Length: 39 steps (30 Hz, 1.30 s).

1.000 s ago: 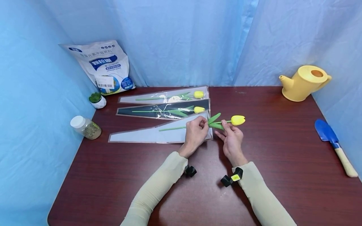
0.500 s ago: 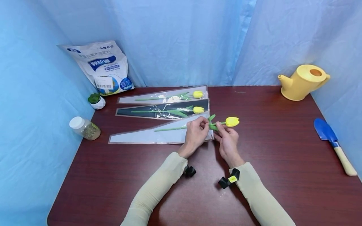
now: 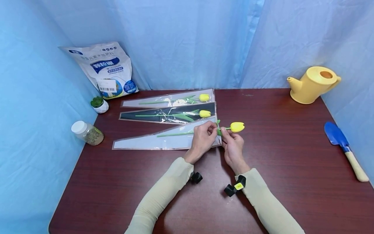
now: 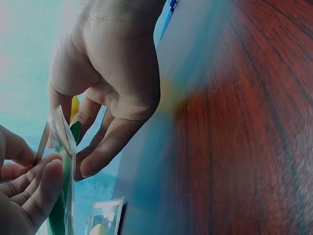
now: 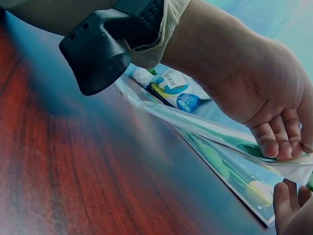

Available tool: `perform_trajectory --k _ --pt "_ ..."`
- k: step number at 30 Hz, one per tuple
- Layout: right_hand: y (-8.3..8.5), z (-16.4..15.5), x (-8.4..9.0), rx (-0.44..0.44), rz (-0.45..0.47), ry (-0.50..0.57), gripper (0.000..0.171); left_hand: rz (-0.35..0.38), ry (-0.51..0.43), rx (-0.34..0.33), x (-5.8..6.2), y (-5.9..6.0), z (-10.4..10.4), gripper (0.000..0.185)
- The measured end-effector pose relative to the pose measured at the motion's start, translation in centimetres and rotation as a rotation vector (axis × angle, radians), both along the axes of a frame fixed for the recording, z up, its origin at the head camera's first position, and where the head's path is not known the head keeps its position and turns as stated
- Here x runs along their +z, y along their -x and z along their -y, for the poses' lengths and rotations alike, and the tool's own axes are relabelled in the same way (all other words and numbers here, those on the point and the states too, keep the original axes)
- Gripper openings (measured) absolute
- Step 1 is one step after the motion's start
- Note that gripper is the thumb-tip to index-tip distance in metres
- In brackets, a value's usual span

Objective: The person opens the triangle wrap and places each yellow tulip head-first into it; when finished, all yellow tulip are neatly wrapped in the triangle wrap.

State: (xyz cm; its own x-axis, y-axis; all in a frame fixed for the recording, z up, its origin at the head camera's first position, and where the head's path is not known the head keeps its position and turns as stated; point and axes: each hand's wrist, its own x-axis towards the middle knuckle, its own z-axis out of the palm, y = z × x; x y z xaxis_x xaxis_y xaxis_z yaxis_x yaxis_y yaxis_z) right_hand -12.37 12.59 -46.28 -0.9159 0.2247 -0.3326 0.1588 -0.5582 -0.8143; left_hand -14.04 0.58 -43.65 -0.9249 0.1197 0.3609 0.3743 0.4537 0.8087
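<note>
Head view first: the left hand (image 3: 202,139) pinches the open mouth of the clear sleeve (image 3: 163,140), holding it up so the opening stays wide. Right beside it, the right hand (image 3: 232,145) pinches the yellow tulip (image 3: 237,127) by its stem just behind the bloom. The stem tip is already well inside the sleeve, away from both grips, while the bloom sticks out past the right fingers. Two sleeved tulips (image 3: 204,113) lie just beyond the hands, probably finished ones, and the table (image 3: 280,169) carries all of it.

Left wrist view: pretty blurry, but the right hand's fingers (image 4: 105,147) are curled toward the plastic edge (image 4: 62,128), with green leaf right behind it.

Right wrist view: the left hand's fingers (image 5: 274,142) are curled down onto the sleeve's top layer, and I'd say that's what keeps it from sliding.
</note>
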Motion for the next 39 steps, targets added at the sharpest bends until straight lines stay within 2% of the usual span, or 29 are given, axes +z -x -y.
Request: perform_trajectory --k 7,11,14,16,18,21,26,28,31,35,39 --pt "0.1 0.1 0.0 -0.026 0.01 0.009 0.02 0.016 -0.036 -0.022 0.7 0.3 0.6 0.008" --pt "0.2 0.0 -0.1 -0.044 0.014 0.016 0.019 -0.072 -0.071 -0.008 1.7 1.0 2.5 0.008" --pt "0.3 0.0 0.0 -0.056 0.011 0.025 0.019 -0.156 -0.015 0.0 2.5 1.7 4.3 0.009" --pt "0.3 -0.1 0.0 -0.061 0.012 0.029 0.019 -0.168 0.07 -0.012 2.8 1.9 5.5 0.014" --pt "0.2 -0.2 0.1 -0.064 0.014 0.029 0.019 -0.125 0.178 -0.027 3.1 2.0 6.6 0.025" --pt "0.3 -0.3 0.2 -0.069 0.015 0.031 0.018 -0.011 0.366 -0.068 3.3 1.9 7.7 0.052" --pt "0.4 -0.4 0.3 -0.078 0.016 0.028 0.018 0.173 0.658 -0.194 2.6 2.0 8.2 0.1" --pt "0.3 -0.5 0.3 -0.077 0.019 0.029 0.019 0.239 0.732 -0.243 2.1 1.9 8.2 0.114" --pt "0.4 -0.6 0.4 -0.081 0.025 0.039 0.019 0.324 0.793 -0.281 1.6 1.8 8.2 0.126" --pt "0.5 -0.8 0.4 -0.09 0.027 0.062 0.02 0.359 0.849 -0.284 1.0 1.8 8.0 0.132" --pt "0.6 -1.0 0.6 -0.091 0.022 0.086 0.021 0.306 0.908 -0.269 0.6 1.8 7.7 0.132"
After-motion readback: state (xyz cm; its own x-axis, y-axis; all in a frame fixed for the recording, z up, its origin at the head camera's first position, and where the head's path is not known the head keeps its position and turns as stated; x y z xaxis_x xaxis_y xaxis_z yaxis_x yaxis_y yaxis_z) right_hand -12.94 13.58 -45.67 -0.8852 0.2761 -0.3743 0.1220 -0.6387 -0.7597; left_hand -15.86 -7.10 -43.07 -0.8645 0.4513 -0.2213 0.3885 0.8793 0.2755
